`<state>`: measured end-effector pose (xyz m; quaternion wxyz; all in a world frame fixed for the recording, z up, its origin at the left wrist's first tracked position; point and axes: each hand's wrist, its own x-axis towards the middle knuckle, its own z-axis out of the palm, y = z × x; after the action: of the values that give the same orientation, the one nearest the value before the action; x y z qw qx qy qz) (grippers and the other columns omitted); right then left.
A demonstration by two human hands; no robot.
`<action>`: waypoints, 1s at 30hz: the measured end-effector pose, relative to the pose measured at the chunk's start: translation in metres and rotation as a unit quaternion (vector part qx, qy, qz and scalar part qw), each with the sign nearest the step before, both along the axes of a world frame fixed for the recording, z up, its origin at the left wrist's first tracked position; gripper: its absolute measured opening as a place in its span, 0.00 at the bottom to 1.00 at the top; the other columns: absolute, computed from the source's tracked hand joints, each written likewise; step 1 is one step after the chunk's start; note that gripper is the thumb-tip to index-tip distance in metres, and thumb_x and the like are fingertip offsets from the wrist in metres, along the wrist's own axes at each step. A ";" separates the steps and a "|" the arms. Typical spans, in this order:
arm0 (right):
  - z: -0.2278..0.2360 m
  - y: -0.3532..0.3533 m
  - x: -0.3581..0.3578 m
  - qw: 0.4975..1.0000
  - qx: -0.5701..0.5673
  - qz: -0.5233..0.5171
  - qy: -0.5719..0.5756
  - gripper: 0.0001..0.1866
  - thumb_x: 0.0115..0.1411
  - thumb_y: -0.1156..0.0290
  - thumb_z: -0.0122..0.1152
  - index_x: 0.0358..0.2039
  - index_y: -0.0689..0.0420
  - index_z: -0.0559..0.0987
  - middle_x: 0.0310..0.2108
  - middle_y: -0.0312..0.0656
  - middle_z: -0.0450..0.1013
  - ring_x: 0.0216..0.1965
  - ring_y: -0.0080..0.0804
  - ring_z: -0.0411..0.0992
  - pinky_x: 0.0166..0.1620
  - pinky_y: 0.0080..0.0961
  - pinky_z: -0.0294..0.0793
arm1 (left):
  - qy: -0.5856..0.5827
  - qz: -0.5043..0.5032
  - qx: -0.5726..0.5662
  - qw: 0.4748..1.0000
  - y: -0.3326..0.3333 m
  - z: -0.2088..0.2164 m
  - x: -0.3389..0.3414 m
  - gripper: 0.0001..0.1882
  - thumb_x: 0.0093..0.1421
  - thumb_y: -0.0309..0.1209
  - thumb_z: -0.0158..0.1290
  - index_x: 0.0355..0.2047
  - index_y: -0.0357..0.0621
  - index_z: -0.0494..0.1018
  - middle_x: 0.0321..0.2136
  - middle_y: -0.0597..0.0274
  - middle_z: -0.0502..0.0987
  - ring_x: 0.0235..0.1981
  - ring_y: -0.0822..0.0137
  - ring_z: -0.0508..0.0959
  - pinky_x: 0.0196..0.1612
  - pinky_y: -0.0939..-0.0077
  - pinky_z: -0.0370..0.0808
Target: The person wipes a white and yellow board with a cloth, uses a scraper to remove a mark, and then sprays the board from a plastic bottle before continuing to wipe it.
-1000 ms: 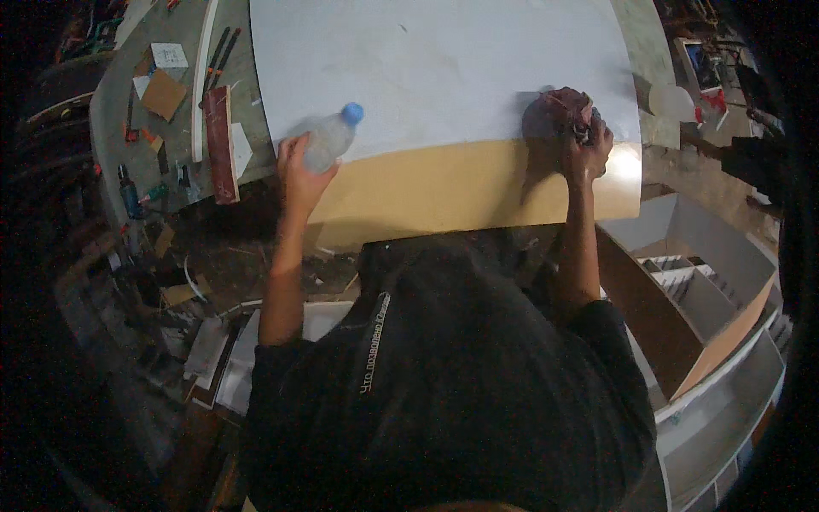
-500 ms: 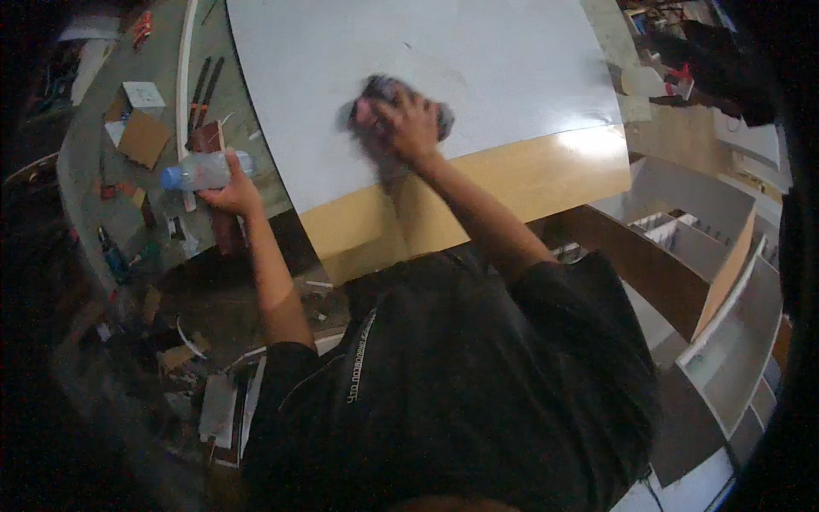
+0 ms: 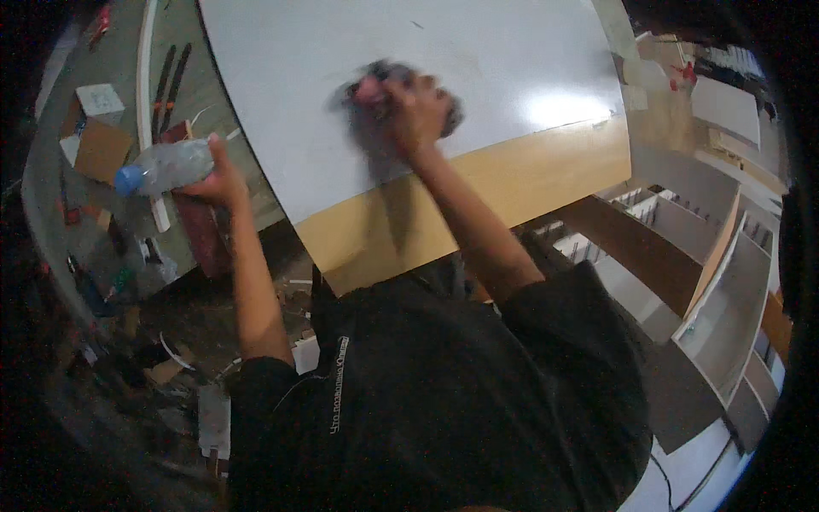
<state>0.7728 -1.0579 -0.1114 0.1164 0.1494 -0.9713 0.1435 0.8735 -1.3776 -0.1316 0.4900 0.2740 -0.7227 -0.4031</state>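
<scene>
White board (image 3: 478, 94) lying flat with a bare tan strip along its near edge, the right hand (image 3: 414, 107) closed on a dark rag (image 3: 375, 81) mid-board, wiping seemingly partway done, the left hand (image 3: 217, 175) wrapped around a plastic bottle (image 3: 162, 168) beside it.

glossy white panel (image 3: 478, 94), bare wood strip (image 3: 512, 183), clear plastic bottle (image 3: 166, 166).

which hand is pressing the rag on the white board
The right hand, pressing a dark rag on the white board. The left hand is off the board's edge, holding a clear bottle with a blue cap.
</scene>
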 end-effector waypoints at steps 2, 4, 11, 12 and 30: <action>0.003 -0.014 0.046 0.992 -0.006 0.125 0.011 0.19 0.45 0.65 0.65 0.41 0.37 0.81 0.46 0.39 0.73 0.49 0.45 0.70 0.46 0.51 0.65 | 0.018 -0.013 0.023 0.999 0.000 -0.009 0.006 0.54 0.48 0.37 0.74 0.64 0.31 0.49 0.61 0.43 0.62 0.62 0.53 0.65 0.65 0.55 0.63; -0.007 0.023 0.054 0.993 -0.020 0.115 -0.001 0.19 0.45 0.65 0.64 0.42 0.36 0.81 0.46 0.38 0.73 0.49 0.45 0.70 0.45 0.50 0.65 | 0.000 -0.009 -0.011 1.000 0.005 0.002 0.007 0.54 0.48 0.36 0.73 0.65 0.31 0.48 0.61 0.43 0.62 0.62 0.53 0.65 0.66 0.56 0.63; 0.002 0.084 -0.071 0.976 0.068 -0.183 0.099 0.15 0.51 0.48 0.65 0.36 0.40 0.83 0.43 0.41 0.76 0.44 0.47 0.73 0.44 0.48 0.68 | -0.003 0.019 -0.038 0.999 -0.001 -0.009 0.004 0.55 0.48 0.37 0.74 0.65 0.32 0.49 0.63 0.42 0.61 0.62 0.52 0.66 0.65 0.56 0.63; -0.018 0.081 -0.089 0.979 0.010 -0.174 0.103 0.16 0.49 0.49 0.66 0.37 0.39 0.83 0.43 0.37 0.77 0.45 0.45 0.73 0.44 0.48 0.68 | -0.008 0.007 -0.033 0.999 0.001 -0.011 -0.003 0.55 0.48 0.38 0.74 0.65 0.32 0.49 0.63 0.42 0.61 0.62 0.52 0.66 0.65 0.56 0.63; 0.006 0.001 -0.094 0.983 -0.008 -0.161 0.088 0.17 0.54 0.55 0.62 0.46 0.36 0.81 0.46 0.43 0.76 0.44 0.50 0.73 0.41 0.47 0.71 | -0.055 -0.002 -0.071 0.996 0.001 -0.003 0.003 0.50 0.51 0.36 0.71 0.64 0.31 0.51 0.63 0.42 0.60 0.62 0.52 0.65 0.64 0.56 0.65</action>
<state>0.6789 -1.0568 -0.1052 0.2237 0.0021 -0.9676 0.1167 0.8761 -1.3768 -0.1349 0.4670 0.2591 -0.7757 -0.3361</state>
